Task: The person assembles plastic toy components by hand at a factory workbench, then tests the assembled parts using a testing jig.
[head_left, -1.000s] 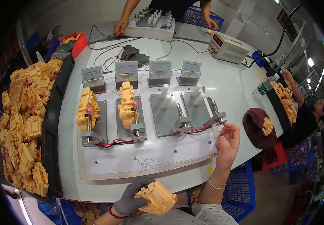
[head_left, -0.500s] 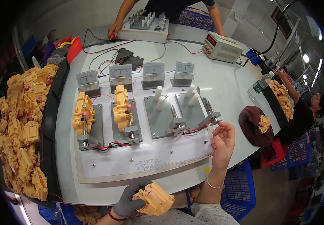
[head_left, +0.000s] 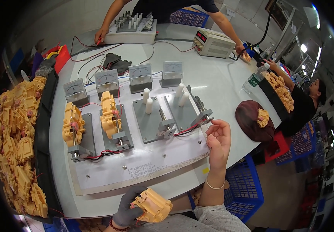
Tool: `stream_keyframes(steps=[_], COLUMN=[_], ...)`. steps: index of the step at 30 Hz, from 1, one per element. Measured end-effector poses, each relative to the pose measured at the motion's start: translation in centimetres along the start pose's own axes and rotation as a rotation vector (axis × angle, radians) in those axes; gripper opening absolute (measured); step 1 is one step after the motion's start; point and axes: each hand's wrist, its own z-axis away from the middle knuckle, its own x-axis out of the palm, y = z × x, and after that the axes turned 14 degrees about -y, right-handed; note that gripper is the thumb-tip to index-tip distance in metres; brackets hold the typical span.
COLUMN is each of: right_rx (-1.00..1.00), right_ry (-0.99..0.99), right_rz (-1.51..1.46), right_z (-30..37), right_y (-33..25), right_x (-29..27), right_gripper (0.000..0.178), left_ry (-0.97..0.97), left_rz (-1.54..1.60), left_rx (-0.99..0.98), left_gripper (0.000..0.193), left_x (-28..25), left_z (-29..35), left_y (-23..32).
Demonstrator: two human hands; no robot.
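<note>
My gloved left hand (head_left: 127, 208) is closed around a yellow-orange plastic gear housing (head_left: 153, 205) at the front edge of the table, a thin red wire hanging from it. My bare right hand (head_left: 218, 141) is raised with loosely bent fingers and nothing visible in them. Its fingertips are close to the rightmost toggle clamp (head_left: 203, 113); whether they touch it I cannot tell. That clamp's grey plate and the one beside it bear white pegs (head_left: 148, 106) and no housing. Two more housings, one far left (head_left: 73, 123) and one beside it (head_left: 110, 115), sit clamped on the left plates.
Panel meters (head_left: 140, 75) stand behind the plates. A black bin of housings (head_left: 18, 143) flanks the table at left. At right are a dark red cap (head_left: 252, 121), a bottle (head_left: 255, 79) and a blue basket (head_left: 244, 189). Across the table a co-worker's arms reach past a power supply (head_left: 213, 42).
The view has shifted, so the table things appear further left. Across the table, the co-worker's hand has moved past the power supply to a yellow part. My hands keep much the same poses.
</note>
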Motion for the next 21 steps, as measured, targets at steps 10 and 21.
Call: stream_keyframes(steps=[10, 21], right_rx=[-0.013, -0.056], right_ry=[0.021, 0.052], right_rz=[0.031, 0.086], right_z=[-0.02, -0.17], right_y=[0.2, 0.76], right_x=[-0.24, 0.48], right_gripper=[0.041, 0.041], left_ry=[-0.085, -0.07], left_rz=[-0.025, -0.06], left_rx=[0.052, 0.07], left_gripper=[0.061, 0.059], left_x=[-0.1, -0.42], left_z=[-0.51, -0.37], left_y=[-0.08, -0.24])
